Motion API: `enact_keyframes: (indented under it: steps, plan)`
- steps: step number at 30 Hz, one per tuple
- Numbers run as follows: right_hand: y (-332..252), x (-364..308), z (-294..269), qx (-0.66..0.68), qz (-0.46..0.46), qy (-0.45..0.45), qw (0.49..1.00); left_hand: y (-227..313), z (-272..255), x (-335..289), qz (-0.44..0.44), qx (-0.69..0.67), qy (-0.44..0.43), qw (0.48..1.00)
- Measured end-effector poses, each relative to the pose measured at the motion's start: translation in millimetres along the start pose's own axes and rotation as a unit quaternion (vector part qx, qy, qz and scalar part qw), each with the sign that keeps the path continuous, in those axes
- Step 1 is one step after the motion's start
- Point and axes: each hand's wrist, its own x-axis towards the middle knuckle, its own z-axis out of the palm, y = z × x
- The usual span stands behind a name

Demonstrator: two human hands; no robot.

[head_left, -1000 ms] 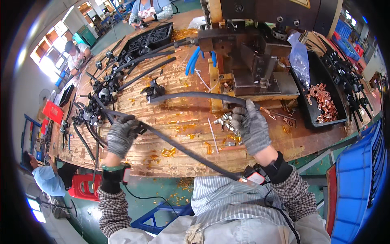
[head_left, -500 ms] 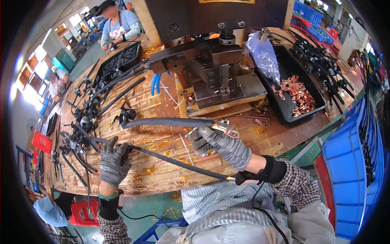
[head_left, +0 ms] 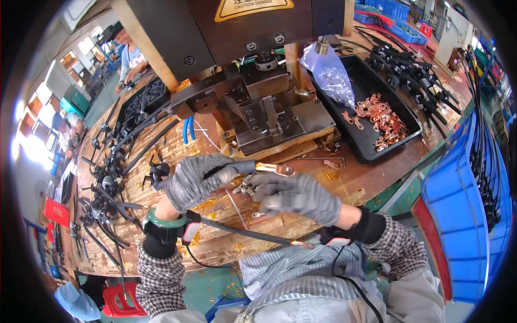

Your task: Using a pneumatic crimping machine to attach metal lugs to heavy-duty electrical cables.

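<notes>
My left hand [head_left: 198,180] is wrapped round a black cable [head_left: 243,167] close to its end, over the wooden bench. A copper ring lug [head_left: 277,168] sits on that end, pointing right. Just below the lug is my right hand [head_left: 301,199], its fingers curled over small silvery metal pieces [head_left: 246,186] that stick out at the fingertips; how many it holds is hidden. Under my left wrist a second black cable [head_left: 250,233] runs along the bench's front edge, bare copper showing at its right end.
A dark metal press [head_left: 264,113] stands ahead. To its right, a black tray [head_left: 371,156] holds copper lugs [head_left: 382,121] and a clear plastic bag [head_left: 329,75]. Cable assemblies [head_left: 110,185] crowd the left side. A blue bin [head_left: 458,215] stands right. Co-workers sit at far left.
My left hand has left the lower cable and taken hold of the lugged cable near its end. My right hand has come off that cable and moved slightly lower. The view has shifted.
</notes>
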Motion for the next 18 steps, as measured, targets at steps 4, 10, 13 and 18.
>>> enact_keyframes:
  steps: [4,10,13,18]
  plan:
    - [-20.3,-14.1,-19.8,0.071,0.069,0.054,0.994,-12.6,6.4,-5.3,0.011,0.032,0.080,0.996]
    - [-34.6,-6.9,-23.5,-0.005,0.063,0.102,0.993,3.9,20.7,-4.6,0.032,0.054,0.069,0.996]
    - [-35.8,-6.5,-29.4,-0.053,0.038,0.086,0.994,21.4,28.6,7.5,0.038,0.090,0.031,0.995]
    - [-37.4,-4.9,-28.6,-0.114,0.024,0.099,0.988,16.0,43.6,15.7,0.110,0.235,0.075,0.963]
